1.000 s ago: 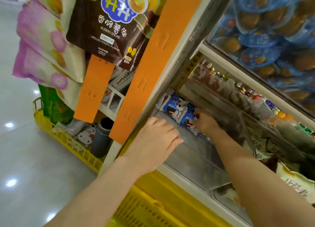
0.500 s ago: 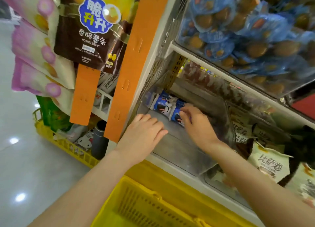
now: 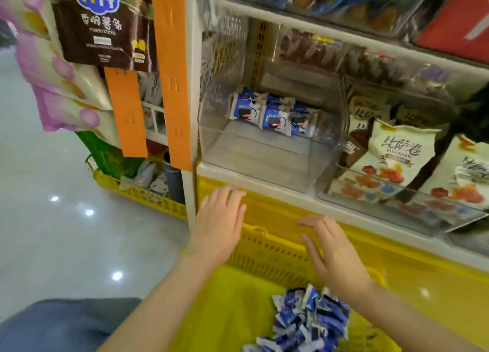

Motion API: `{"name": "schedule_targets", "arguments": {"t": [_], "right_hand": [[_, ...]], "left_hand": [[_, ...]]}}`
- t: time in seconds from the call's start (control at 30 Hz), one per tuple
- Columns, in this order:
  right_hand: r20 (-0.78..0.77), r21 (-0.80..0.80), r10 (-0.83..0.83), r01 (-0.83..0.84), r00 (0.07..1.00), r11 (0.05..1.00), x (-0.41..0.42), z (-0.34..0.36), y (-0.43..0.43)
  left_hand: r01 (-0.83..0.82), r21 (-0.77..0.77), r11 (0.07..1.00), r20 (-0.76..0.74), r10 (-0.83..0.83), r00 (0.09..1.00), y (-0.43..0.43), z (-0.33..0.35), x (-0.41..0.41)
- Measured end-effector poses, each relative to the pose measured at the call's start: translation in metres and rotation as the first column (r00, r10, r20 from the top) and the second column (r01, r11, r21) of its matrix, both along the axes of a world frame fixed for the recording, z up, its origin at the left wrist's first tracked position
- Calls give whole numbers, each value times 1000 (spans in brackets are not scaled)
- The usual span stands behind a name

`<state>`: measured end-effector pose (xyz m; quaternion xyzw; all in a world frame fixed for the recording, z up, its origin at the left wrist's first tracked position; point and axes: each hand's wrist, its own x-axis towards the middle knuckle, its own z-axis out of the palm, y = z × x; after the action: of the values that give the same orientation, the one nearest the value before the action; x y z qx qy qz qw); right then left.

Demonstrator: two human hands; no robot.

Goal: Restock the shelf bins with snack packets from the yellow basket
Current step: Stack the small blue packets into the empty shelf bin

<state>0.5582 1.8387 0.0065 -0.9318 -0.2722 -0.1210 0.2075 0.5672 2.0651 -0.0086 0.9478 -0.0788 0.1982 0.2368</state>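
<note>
A clear plastic shelf bin sits at the left end of the low shelf, with three blue-and-white snack packets lying at its back. Below me stands the yellow basket, holding a heap of the same blue-and-white packets at its near right. My left hand and my right hand hover over the basket's far wall, both with fingers spread and holding nothing.
To the right, another clear bin holds cream snack bags. An orange strip runs down the shelf post, with brown potato-stick bags hanging left of it. A second yellow crate sits on the glossy floor.
Both hands have drawn back out of the clear bin and down to the yellow basket. The right hand has let go of the packets at the bin's back. The view has tilted downward.
</note>
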Motion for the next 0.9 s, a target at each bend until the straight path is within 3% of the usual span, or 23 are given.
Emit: {"name": "schedule_targets", "arguments": {"t": [0.1,0.17,0.23,0.33,0.4,0.57,0.77,0.9], "right_hand": [[-299,-108,-118,89,947,990,-28,-59,-20],[-494,-212,-209,116,844,970,-46,-102,-33],[-665,-265,-249,89,704,960,-63,-138,-41],[-808,-279,-244,17,536,960,-81,-177,-45],[-837,-290,-246,-16,489,957,-86,-194,-47],[-751,-438,-298,-107,590,893,-84,-221,-48],[-610,-653,-329,-222,721,724,-74,-225,-49],[-598,-650,-309,-221,740,727,-72,-216,-53]], "left_hand": [[-162,50,986,-246,169,954,9,-44,-15],[-251,88,964,-396,265,879,19,-71,-25],[-313,26,949,-511,282,812,29,-93,-36],[-414,-35,910,-619,306,724,42,-113,-49],[-433,-49,900,-610,316,727,46,-118,-52],[-419,-73,905,-561,310,768,47,-123,-54],[-431,-58,900,-555,330,763,46,-125,-54],[-435,-86,896,-555,319,768,42,-118,-54]]}}
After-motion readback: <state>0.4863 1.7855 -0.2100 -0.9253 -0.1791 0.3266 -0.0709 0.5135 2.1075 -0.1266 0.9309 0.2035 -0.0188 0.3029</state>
